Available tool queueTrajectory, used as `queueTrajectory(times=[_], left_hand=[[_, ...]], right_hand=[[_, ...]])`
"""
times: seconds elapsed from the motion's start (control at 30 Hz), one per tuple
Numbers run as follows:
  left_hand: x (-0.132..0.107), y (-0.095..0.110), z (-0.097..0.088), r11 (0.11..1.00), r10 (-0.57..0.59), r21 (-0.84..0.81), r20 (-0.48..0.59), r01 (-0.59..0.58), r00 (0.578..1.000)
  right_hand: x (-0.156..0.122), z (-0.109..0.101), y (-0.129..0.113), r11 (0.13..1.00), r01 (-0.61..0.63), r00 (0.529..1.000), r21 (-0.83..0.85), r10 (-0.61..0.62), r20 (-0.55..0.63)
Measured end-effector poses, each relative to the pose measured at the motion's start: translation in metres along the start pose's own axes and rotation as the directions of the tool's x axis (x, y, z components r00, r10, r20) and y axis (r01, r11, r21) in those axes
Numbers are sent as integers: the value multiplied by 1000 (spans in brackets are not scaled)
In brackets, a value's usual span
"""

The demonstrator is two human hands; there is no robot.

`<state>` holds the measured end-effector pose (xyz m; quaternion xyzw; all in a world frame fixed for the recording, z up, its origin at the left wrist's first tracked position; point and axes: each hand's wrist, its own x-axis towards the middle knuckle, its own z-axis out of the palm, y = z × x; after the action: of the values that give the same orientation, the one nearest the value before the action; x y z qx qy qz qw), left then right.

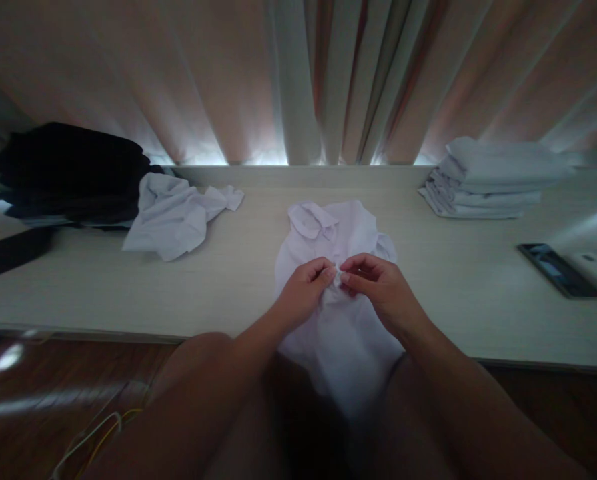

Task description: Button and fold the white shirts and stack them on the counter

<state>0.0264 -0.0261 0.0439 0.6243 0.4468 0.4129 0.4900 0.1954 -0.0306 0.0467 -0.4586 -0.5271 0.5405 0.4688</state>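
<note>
A white collared shirt [338,313] lies on the pale table [103,287], collar away from me, its lower part hanging over the near edge toward my lap. My left hand [305,290] and my right hand [378,283] meet over the shirt's front at chest height. Both pinch the fabric with closed fingertips that almost touch each other. What lies between the fingertips is too small to make out.
A crumpled white garment [175,213] lies at the back left beside a dark pile of clothes [73,170]. A stack of folded white garments [488,177] sits back right. A phone [555,267] lies at the right. Curtains hang behind; a wooden floor shows below.
</note>
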Motion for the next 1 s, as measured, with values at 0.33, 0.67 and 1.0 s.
queueTrajectory(times=[0.33, 0.67, 1.0], left_hand=[[2, -11, -5, 915, -185, -319, 212, 247, 960], [-4, 6, 2, 998, -62, 16, -93, 64, 994], [-5, 4, -1, 975, -181, -137, -26, 176, 983]], right_hand=[[-3, -4, -1, 999, -27, 993, 41, 22, 119], [1, -7, 1, 972, 90, 995, -217, -81, 50], [1, -6, -2, 965, 84, 996, -249, -80, 25]])
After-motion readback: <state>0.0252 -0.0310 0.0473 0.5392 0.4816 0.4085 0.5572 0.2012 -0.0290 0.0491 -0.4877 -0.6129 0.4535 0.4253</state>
